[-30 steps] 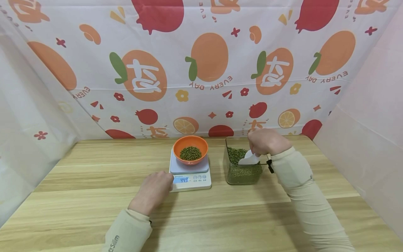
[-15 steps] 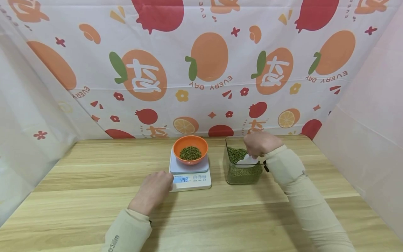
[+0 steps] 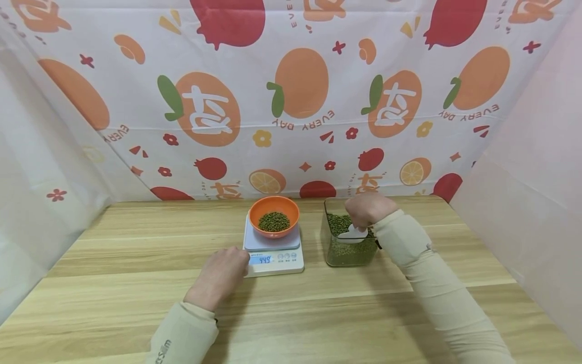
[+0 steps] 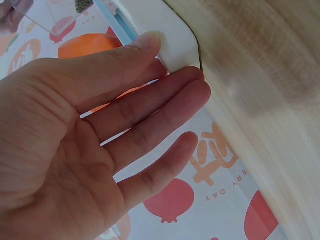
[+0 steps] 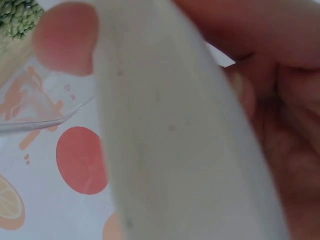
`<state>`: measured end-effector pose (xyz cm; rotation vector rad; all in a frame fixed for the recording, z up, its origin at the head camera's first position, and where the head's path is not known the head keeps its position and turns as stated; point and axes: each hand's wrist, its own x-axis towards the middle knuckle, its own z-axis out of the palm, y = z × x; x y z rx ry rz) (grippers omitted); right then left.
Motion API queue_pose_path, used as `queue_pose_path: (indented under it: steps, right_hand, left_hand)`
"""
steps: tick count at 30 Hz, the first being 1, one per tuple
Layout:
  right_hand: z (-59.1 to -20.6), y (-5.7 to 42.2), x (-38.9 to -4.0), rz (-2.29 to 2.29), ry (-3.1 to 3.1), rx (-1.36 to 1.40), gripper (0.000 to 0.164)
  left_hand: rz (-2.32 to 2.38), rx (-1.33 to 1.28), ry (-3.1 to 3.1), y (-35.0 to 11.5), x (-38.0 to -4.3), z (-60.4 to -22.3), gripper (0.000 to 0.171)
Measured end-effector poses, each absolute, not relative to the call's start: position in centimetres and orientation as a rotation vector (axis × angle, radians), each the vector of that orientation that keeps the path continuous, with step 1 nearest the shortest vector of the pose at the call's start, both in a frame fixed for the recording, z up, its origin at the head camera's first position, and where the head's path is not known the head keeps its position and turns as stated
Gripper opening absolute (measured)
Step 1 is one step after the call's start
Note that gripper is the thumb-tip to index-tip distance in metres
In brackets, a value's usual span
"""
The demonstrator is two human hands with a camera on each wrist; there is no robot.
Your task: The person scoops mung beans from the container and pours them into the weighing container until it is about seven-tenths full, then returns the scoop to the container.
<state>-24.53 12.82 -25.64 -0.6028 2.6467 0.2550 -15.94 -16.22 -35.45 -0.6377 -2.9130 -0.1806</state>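
My right hand (image 3: 370, 208) grips a white plastic scoop (image 3: 352, 234) inside a clear square container (image 3: 350, 258), where the scoop head lies against the green mung beans (image 3: 338, 222). Close up in the right wrist view, the white scoop (image 5: 165, 130) fills the middle, with a fingertip on its left edge. My left hand (image 3: 223, 275) is at the front left corner of a white kitchen scale (image 3: 291, 265). Its thumb and relaxed fingers touch that corner (image 4: 175, 40) in the left wrist view. An orange bowl (image 3: 259, 210) holding more mung beans sits on the scale's platform.
The scale and container stand side by side on a wood-grain table (image 3: 291, 318), with a narrow gap between them. Behind the table hangs a fruit-print curtain (image 3: 254, 96). Pale sheets (image 3: 523, 202) close off the left and right sides.
The right hand has moved left and slightly down with the scoop, still inside the container. The left hand, scale and bowl have held their places; the whole view shifts only slightly.
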Motion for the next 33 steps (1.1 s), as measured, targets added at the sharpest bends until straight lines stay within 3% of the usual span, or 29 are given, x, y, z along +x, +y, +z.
queue_pose_path:
  steps: [13, 23, 33]
  right_hand:
    - [-25.8, 12.6, -25.2, 0.17, 2.598, -0.582, 0.029]
    - [-25.8, 12.9, -25.7, 0.158, 2.534, -0.632, 0.04]
    - [-26.7, 13.2, -24.9, 0.12, 2.58, -0.743, 0.036]
  left_hand:
    - [-0.167, -0.639, -2.9, -16.3, -16.0, -35.5, 0.01]
    - [-0.165, -0.641, -2.905, -16.2, -15.9, -35.4, 0.009]
    - [-0.171, -0.638, -2.907, -16.2, -15.9, -35.4, 0.009]
